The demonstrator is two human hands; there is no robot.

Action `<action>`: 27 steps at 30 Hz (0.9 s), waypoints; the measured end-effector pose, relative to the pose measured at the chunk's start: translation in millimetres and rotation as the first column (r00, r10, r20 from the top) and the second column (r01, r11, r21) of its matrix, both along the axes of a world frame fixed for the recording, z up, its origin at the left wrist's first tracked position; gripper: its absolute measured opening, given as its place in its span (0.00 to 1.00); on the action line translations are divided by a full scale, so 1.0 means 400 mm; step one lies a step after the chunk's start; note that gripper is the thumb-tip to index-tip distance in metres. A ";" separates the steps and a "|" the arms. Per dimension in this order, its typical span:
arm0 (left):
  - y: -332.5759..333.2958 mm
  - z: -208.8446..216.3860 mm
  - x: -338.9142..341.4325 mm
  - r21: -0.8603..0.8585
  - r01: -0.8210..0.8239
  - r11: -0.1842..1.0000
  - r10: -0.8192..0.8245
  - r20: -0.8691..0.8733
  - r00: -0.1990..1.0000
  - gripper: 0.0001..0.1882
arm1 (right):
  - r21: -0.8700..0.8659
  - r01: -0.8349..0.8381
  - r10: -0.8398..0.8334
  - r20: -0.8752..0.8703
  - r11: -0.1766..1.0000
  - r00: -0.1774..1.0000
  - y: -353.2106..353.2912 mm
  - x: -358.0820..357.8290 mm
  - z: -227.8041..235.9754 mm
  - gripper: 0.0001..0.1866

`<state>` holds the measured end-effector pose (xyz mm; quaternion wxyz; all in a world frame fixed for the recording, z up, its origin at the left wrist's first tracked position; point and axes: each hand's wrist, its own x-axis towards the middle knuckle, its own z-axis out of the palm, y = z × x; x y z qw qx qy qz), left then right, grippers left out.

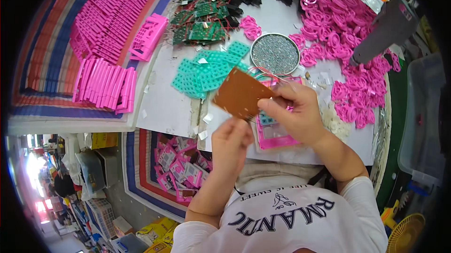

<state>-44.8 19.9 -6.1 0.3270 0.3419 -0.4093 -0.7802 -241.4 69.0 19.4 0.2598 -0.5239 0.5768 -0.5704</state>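
Both hands up over the bench (169, 107): my right hand (296, 112) pinches the brown board (240, 94) at its right edge, my left hand (232, 136) pinches its lower corner. Board is flat, plain brown, roughly square, tilted, with thin wires running off its top edge toward the pink case (275, 133) lying under my right hand. Teal keypads (206, 72) and a round tray of screws (275, 54) sit just behind.

Operator wears a white short-sleeved T-shirt (300, 225) with dark printed lettering and a small leaf motif across the chest. Sleeves end above the elbows; both forearms are bare. A dark strap (324, 176) crosses the shirt near the right arm. No gloves, rings or watch visible on the hands.
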 end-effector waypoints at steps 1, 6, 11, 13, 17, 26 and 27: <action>0.010 0.010 0.015 -0.063 0.104 0.993 -0.088 0.206 0.974 0.05 | 0.009 -0.023 0.022 0.039 1.000 0.999 -0.002 -0.010 0.003 0.11; -0.103 0.114 0.093 -0.859 -0.048 0.510 0.337 0.149 0.930 0.14 | 0.015 -0.180 0.180 -0.063 0.984 0.982 -0.014 -0.070 0.035 0.07; -0.110 0.082 0.016 -0.488 0.296 0.821 -0.216 0.214 0.953 0.15 | -0.044 -0.334 0.333 -0.020 0.942 0.943 -0.042 -0.062 0.052 0.10; -0.114 0.067 0.027 -0.296 0.279 0.914 -0.282 0.033 0.959 0.14 | -0.089 -0.261 0.262 -0.003 0.961 0.965 -0.036 -0.097 0.037 0.12; -0.135 -0.009 0.050 -0.167 0.208 0.964 -0.243 -0.230 0.942 0.13 | 0.036 -0.254 0.246 0.149 0.967 0.958 0.025 -0.122 0.001 0.15; -0.132 -0.034 0.066 -0.104 0.200 0.974 -0.221 -0.270 0.937 0.15 | -0.041 -0.105 0.099 -0.127 0.994 0.987 0.021 -0.091 -0.014 0.13; -0.130 -0.035 0.069 -0.108 0.204 0.973 -0.225 -0.255 0.940 0.16 | -0.071 -0.103 0.090 -0.157 0.992 0.983 0.023 -0.091 -0.015 0.12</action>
